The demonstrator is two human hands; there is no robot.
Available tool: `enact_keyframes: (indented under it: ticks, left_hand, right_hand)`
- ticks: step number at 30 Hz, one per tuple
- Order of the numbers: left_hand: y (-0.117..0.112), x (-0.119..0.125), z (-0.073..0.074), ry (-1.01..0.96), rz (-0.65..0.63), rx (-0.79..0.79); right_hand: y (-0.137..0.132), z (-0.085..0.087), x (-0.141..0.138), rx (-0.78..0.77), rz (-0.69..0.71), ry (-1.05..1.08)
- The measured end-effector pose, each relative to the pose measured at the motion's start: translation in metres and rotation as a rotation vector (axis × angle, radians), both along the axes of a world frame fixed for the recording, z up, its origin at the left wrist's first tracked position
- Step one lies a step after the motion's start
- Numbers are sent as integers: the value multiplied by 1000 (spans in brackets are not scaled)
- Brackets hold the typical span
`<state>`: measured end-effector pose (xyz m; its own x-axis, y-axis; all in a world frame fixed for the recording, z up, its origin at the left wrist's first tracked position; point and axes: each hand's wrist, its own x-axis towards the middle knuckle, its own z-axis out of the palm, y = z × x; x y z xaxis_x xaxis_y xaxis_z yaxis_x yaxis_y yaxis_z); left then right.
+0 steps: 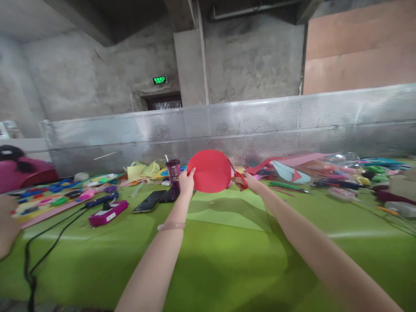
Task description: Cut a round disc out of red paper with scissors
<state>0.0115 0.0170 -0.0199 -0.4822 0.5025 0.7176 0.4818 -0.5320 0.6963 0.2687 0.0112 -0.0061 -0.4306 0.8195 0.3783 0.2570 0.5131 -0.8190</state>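
Note:
A round piece of red paper [210, 171] is held up over the green table, facing me. My left hand [186, 182] pinches its left edge, thumb on the near side. My right hand [248, 182] is closed around the red handles of a pair of scissors [240, 178]. The dark blades lie along the upper right edge of the paper; whether they touch it is hard to tell. Beneath the paper, a light green sheet [227, 210] rests on the table.
Left of my left arm are a black phone [149, 201], a dark purple cup [173, 171] with a straw, and a purple power strip [108, 213] with cables. Paper scraps [289, 169] and plastic-wrapped supplies [338, 167] lie right. A perforated metal barrier [260, 130] stands behind. A person [24, 167] sits far left.

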Motion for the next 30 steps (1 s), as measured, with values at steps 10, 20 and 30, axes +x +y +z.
enact_keyframes:
  ticks: [10, 20, 30]
  left_hand:
    - [2, 0, -1, -22, -18, 8]
    - [0, 1, 1, -19, 18, 1]
    - [9, -5, -5, -115, -15, 45]
  right_hand:
    - [-1, 0, 0, 34, 32, -20]
    - [1, -1, -1, 24, 54, 0]
    - [-7, 4, -2, -9, 63, -1]
